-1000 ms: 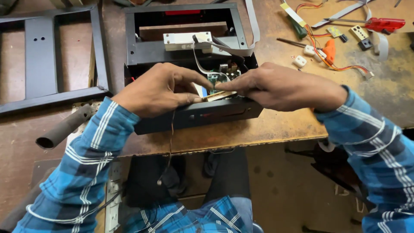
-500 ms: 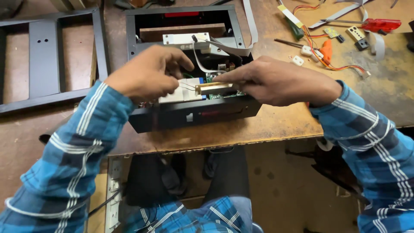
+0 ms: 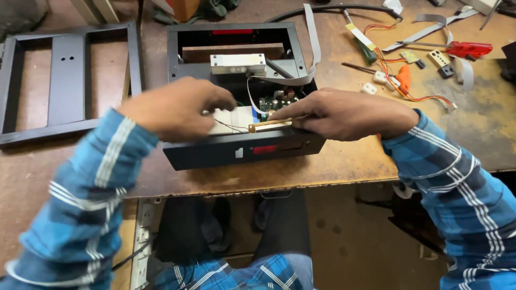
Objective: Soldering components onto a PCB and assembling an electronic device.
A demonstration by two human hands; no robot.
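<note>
We've got the black open-top housing (image 3: 243,150) at the front edge of the worktop (image 3: 344,172), its front panel with a red window facing us. Inside, near the front wall: a thin brass-coloured strip (image 3: 270,124) lying flat, a white flat panel (image 3: 234,119) beside it, a green circuit board (image 3: 275,100) just behind. A silver metal block (image 3: 237,63) sits across the middle of the housing, and a grey ribbon cable (image 3: 312,51) loops out over the right wall.

Our right hand (image 3: 344,114) pinches the right end of the strip, fingers pressed together on it. Our left hand (image 3: 174,109) is over the left part of the white panel, fingers curled down; motion blur, so we cannot tell if it grips anything.

Further out: a black metal frame (image 3: 64,80) lies flat to the left, well apart. To the right, a red-handled tool (image 3: 467,49), a green-handled screwdriver (image 3: 365,48), an orange connector (image 3: 403,80) with red wires and small white parts.
</note>
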